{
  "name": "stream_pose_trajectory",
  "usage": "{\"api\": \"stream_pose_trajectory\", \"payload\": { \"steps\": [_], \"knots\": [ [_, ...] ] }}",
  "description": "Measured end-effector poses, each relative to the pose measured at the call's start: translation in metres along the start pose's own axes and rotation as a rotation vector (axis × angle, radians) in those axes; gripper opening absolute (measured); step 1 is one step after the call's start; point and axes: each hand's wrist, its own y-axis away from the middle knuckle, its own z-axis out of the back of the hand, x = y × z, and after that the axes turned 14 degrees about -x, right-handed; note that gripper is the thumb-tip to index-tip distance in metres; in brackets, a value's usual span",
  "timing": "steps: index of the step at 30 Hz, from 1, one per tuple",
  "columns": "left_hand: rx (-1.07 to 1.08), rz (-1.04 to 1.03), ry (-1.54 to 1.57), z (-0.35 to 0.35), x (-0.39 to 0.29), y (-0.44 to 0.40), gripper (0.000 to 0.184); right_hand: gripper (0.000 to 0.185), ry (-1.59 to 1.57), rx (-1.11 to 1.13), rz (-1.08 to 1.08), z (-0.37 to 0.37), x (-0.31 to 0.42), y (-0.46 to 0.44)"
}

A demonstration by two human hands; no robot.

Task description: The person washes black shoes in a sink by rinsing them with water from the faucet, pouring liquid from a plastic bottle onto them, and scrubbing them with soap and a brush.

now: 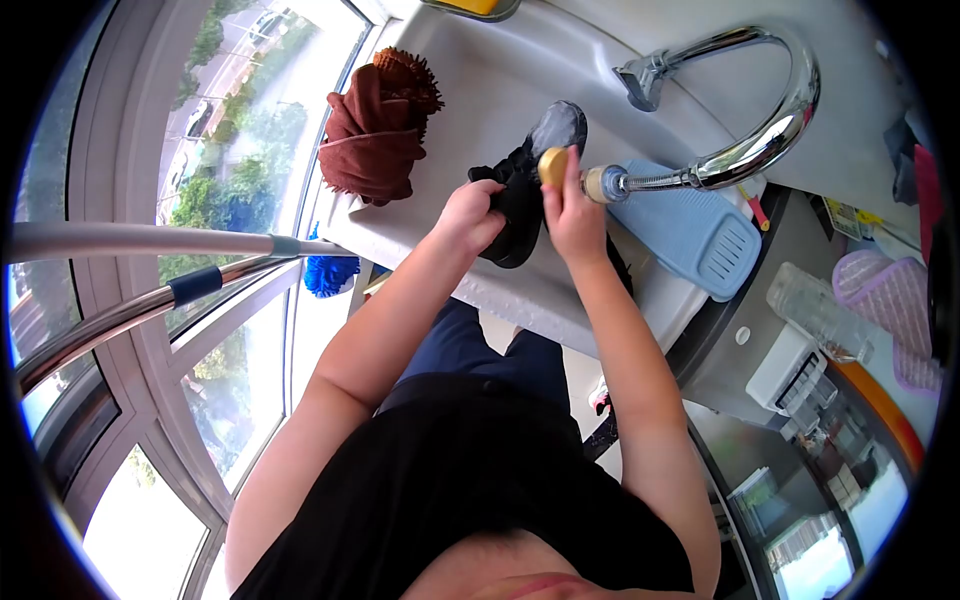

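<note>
Two bare forearms (618, 320) reach forward over the front edge of a white sink (490, 70), converging on a black shoe (518, 205) inside it. The left hand (470, 215), wrist bent inward, has its grip closed on the near side of the shoe; the toe, smeared grey-white, points forward and slightly right. The right hand (576, 218) is upright, fingers forward, its grip pinching a small yellow block (552, 167) beside the toe. Right of these fingers, the tap's spout (715, 172) ends in close view, and a blue washboard (690, 230) slants across the sink's right edge. On the left edge rests a brown cloth bundle (372, 140); bare basin lies between it and the toe.
</note>
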Motion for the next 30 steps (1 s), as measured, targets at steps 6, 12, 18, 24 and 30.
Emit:
{"api": "stream_pose_trajectory", "payload": {
  "steps": [6, 12, 18, 24, 30],
  "knots": [
    [0.247, -0.263, -0.220, 0.012, 0.003, 0.007, 0.038, 0.062, 0.107, 0.014, 0.061, 0.004, 0.000, -0.009],
    [0.456, -1.187, -1.044, 0.022, 0.002, 0.026, 0.026, 0.062, 0.259, 0.089, -0.259, -0.002, -0.020, -0.010],
    [0.589, -1.192, -1.188, 0.042, 0.000, 0.019, 0.034, 0.057, -0.006, 0.176, -0.172, 0.003, -0.025, -0.019],
    [0.796, -1.313, -1.374, 0.050, -0.009, 0.007, 0.036, 0.052, -0.109, 0.326, -0.199, 0.002, -0.051, -0.021],
    [0.828, -1.458, -1.395, 0.051, -0.008, 0.004, 0.036, 0.052, 0.054, 0.317, -0.363, -0.001, -0.051, -0.019]
  ]
}}
